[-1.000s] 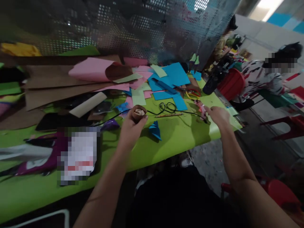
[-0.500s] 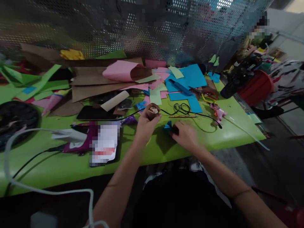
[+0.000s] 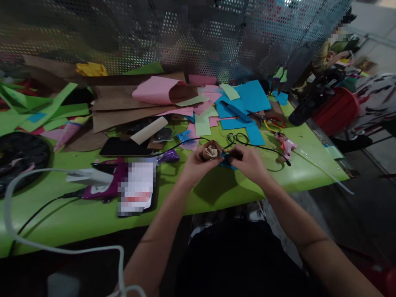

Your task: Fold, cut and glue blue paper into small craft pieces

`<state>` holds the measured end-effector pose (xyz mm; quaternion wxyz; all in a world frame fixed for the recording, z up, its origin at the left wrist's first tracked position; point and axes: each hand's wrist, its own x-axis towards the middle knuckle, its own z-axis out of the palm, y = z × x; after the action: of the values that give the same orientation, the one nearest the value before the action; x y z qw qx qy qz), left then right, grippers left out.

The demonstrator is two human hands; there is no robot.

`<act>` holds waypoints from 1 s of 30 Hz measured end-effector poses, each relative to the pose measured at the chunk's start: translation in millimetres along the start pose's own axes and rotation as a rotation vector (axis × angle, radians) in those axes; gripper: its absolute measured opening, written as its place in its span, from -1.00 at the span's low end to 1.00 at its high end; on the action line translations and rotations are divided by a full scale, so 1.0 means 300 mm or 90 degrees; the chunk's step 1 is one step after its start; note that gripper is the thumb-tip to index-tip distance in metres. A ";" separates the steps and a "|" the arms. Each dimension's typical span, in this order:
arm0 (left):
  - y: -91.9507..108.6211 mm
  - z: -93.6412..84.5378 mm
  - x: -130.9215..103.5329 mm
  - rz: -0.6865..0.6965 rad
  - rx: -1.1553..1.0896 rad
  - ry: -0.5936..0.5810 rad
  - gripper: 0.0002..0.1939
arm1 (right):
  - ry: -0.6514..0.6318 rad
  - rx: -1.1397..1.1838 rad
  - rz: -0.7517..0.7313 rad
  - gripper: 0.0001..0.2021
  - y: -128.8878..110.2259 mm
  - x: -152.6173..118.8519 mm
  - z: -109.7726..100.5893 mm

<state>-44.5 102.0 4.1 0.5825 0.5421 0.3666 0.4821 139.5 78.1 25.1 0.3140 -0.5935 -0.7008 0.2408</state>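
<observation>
My left hand is closed around a brown paper roll, its open end facing up and crumpled paper showing inside. My right hand pinches a small piece of blue paper right beside the roll. The blue piece seems to meet the roll's right side, though fingers hide the exact contact. Both hands are just above the green tabletop. Behind them runs a black cord with loops.
A pink glue gun lies at right, near scissors. Blue sheets, brown paper and a pink paper roll cover the back. A purple glue gun and a phone-like black slab are at left. Another person is far right.
My left hand has carried the paper roll rightward and slightly nearer. My right hand has lifted a little, and the blue paper is now against or close to the roll.
</observation>
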 end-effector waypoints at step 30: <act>-0.041 -0.009 0.019 0.011 -0.025 0.094 -0.65 | 0.159 0.283 0.018 -0.82 -0.013 0.019 0.061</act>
<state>-43.5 108.9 -7.9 0.5603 0.4968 0.3940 0.5330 122.9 83.6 16.2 0.5179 -0.5447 -0.5779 0.3180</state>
